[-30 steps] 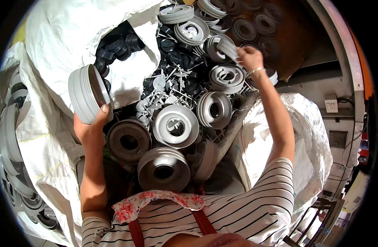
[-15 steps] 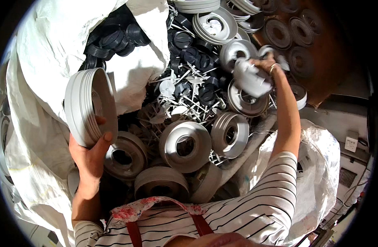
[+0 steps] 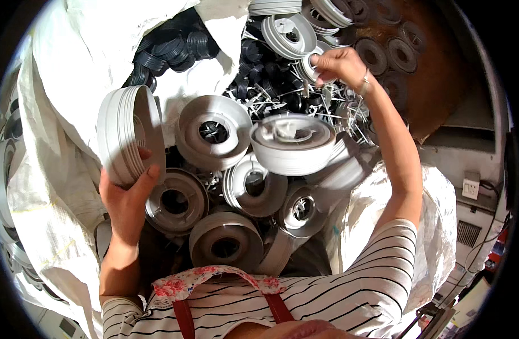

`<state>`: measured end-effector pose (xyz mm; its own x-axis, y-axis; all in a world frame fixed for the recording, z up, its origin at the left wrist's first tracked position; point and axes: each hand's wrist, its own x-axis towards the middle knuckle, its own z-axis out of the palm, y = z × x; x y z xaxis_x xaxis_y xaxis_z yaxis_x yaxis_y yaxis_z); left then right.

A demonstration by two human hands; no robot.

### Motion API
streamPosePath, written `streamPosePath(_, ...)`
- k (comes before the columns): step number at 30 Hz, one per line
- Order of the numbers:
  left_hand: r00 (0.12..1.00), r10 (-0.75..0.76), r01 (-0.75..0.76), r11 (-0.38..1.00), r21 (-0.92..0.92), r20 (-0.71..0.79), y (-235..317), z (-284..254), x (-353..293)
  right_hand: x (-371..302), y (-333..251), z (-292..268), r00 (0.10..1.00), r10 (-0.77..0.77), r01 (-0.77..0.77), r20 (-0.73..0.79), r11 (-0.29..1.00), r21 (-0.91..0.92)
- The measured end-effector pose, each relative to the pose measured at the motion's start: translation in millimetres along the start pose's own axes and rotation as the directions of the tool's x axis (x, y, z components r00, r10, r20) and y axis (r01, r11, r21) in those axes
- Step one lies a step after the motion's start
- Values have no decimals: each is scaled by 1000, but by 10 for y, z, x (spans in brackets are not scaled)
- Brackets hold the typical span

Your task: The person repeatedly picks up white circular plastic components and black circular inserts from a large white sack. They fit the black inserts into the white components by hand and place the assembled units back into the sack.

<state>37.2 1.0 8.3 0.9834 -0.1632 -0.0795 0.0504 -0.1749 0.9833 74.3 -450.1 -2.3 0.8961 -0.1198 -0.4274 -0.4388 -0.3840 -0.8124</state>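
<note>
My left hand (image 3: pixel 126 198) holds up a stack of grey round plastic reels (image 3: pixel 126 135) on edge, at the left of the pile. My right hand (image 3: pixel 341 65) is stretched to the far side, its fingers closed on the rim of a small grey reel (image 3: pixel 306 69). Between the hands a large grey reel (image 3: pixel 293 144) sits tilted on top of the heap, slightly blurred. More grey reels (image 3: pixel 214 133) lie loose below it, one of them (image 3: pixel 225 243) close to my chest.
White woven sacks (image 3: pixel 73 73) surround the heap; one holds black round parts (image 3: pixel 174 45). White plastic sprue bits (image 3: pixel 271 96) litter the middle. Dark rings lie on a brown rusty surface (image 3: pixel 435 85) at the far right. A grey machine housing (image 3: pixel 468 192) stands at the right.
My right hand has let go of the grey reel it lifted and reached farther back to a smaller one. My left hand still holds its stack, now more upright.
</note>
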Motion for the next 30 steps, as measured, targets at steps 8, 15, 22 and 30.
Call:
streamPosePath(8, 998, -22, 15, 993, 117, 53, -190, -139, 87, 1565, 1533, -669, 816, -199, -501, -543, 224, -836)
streamPosePath(15, 993, -110, 104, 983, 153, 31, -128, -368, -290, 1300, 1586, -117, 748, -265, -588, -608, 159, -793)
streamPosePath(22, 1000, -12, 13, 999, 38, -28, 88, -557, -700, 3, 944, 92, 872, -82, -483, -483, 18, -875)
streamPosePath(30, 905, 425, -422, 897, 127, 11, 290, -916, -1176, -1430, 133, 1211, 962, -269, 123, 47, 275, -954)
